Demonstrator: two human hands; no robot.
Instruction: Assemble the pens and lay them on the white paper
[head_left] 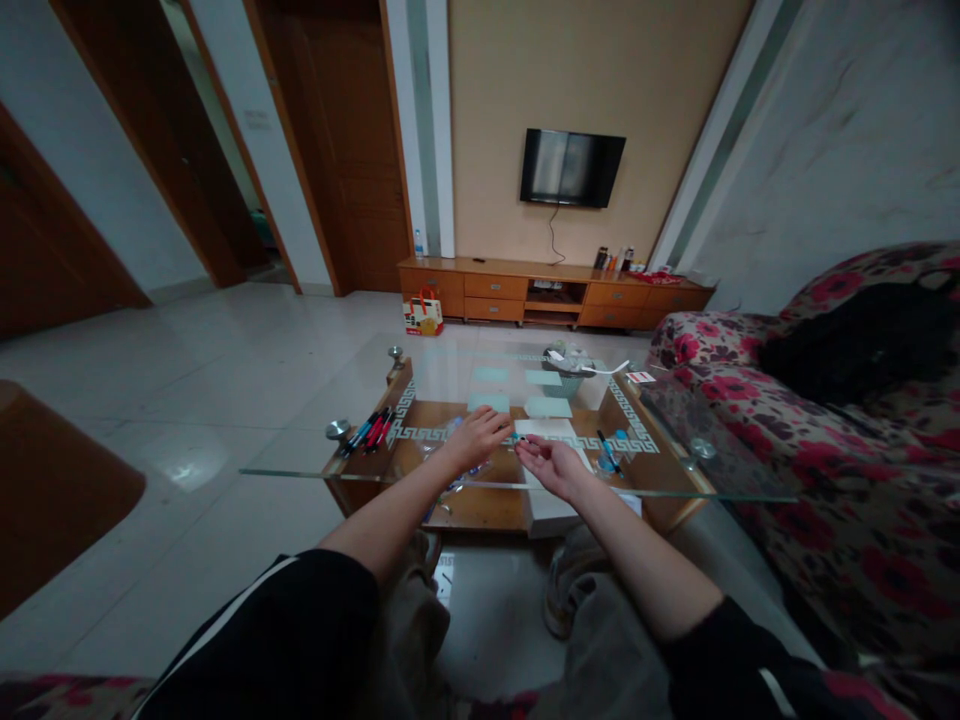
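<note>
Above the glass coffee table (300, 458), my left hand (480, 436) and my right hand (551, 464) meet with their fingertips close together. Between the fingers shows a small blue and dark pen part (517, 437); its exact shape is too small to tell. My left hand is closed, palm down, and my right hand is closed with its palm turned up. To the left lies a group of red, blue and black pens (371, 432). On the right a blue and black pen (610, 454) lies by itself.
A white box (555, 510) and crumpled clear plastic (465, 475) show beneath or through the glass. A dark basket (568, 372) appears near the far edge. A floral sofa (712, 350) stands right; a TV cabinet (495, 285) and a paper bag (423, 316) are beyond.
</note>
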